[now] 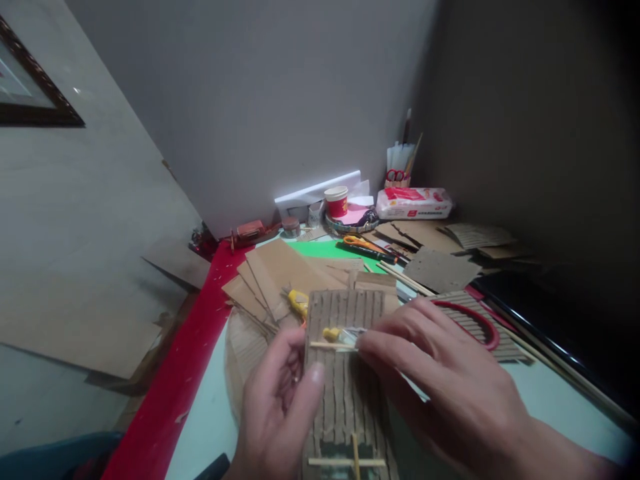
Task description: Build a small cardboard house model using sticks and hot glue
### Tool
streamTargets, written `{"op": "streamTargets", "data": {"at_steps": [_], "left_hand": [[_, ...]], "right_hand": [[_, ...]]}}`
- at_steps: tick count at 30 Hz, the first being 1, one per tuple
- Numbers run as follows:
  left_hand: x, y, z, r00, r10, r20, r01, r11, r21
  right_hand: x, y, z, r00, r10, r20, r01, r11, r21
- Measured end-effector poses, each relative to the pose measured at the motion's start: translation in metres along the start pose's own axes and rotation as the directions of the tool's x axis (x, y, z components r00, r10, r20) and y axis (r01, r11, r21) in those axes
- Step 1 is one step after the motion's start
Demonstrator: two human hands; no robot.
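Note:
A corrugated cardboard strip (345, 400) stands in front of me, its ribbed face towards me. My left hand (285, 407) grips its left edge, thumb on the front. A thin wooden stick (327, 345) lies across the upper part of the strip. My right hand (440, 373) pinches at the stick's right end, its fingertips partly covering it. Just above the stick a small yellow piece (331, 334) and something whitish show; whether they lie on the cardboard or behind it I cannot tell. Lower down, two crossed sticks (356, 461) span a dark opening in the cardboard.
Cardboard pieces (290, 270) lie beyond my left hand, near a yellow-handled tool (299, 301). Red-handled scissors (493, 333) lie to the right, beside a glossy black object (550, 327). At the back stand a paper cup (337, 202), a tissue pack (414, 203) and a pen holder (399, 175).

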State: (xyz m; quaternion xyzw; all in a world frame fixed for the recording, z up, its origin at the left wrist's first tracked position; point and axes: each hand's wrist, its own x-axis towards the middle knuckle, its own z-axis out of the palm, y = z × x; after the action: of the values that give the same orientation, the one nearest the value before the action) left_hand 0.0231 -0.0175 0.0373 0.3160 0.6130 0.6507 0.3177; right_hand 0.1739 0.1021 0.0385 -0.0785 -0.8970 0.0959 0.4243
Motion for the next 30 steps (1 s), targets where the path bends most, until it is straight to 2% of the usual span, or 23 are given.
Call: {"op": "streamTargets", "data": {"at_steps": [4, 10, 14, 17, 20, 22, 24, 27, 30], "left_hand": [[0.0, 0.001, -0.001, 1.0, -0.012, 0.004, 0.012, 1.0, -0.027], [-0.001, 0.004, 0.0, 0.995, -0.029, -0.092, 0.036, 0.996, 0.082], [-0.003, 0.007, 0.006, 0.995, -0.03, -0.094, 0.024, 0.998, -0.055], [-0.002, 0.007, 0.006, 0.995, -0.067, -0.078, 0.057, 0.991, -0.12], [0.0, 0.006, 0.0, 0.993, -0.101, -0.063, 0.091, 0.986, -0.143], [0.003, 0.006, -0.004, 0.993, -0.102, -0.065, 0.093, 0.987, -0.134], [0.005, 0.008, -0.007, 0.991, -0.114, -0.07, 0.106, 0.988, -0.113], [0.007, 0.013, -0.008, 0.98, -0.177, -0.096, 0.17, 0.983, -0.075], [0.007, 0.016, -0.003, 0.971, -0.199, -0.135, 0.188, 0.978, -0.087]], "right_hand": [[0.003, -0.003, 0.002, 1.0, 0.017, -0.019, -0.017, 1.0, 0.006], [0.006, -0.004, 0.0, 1.0, -0.015, -0.015, 0.015, 1.0, -0.017], [0.007, -0.005, -0.004, 1.0, -0.028, 0.002, 0.029, 0.997, -0.069], [0.007, -0.006, -0.006, 0.998, -0.033, 0.06, 0.035, 0.999, -0.033], [0.007, -0.007, -0.005, 1.0, -0.013, -0.021, 0.014, 0.999, 0.047], [0.007, -0.006, -0.004, 0.991, 0.081, -0.102, -0.069, 0.991, 0.117], [0.008, -0.003, -0.004, 0.962, 0.252, -0.108, -0.226, 0.951, 0.21], [0.011, 0.004, -0.003, 0.879, 0.477, 0.021, -0.448, 0.809, 0.382], [0.013, 0.008, -0.002, 0.825, 0.534, 0.185, -0.546, 0.665, 0.509]]}}
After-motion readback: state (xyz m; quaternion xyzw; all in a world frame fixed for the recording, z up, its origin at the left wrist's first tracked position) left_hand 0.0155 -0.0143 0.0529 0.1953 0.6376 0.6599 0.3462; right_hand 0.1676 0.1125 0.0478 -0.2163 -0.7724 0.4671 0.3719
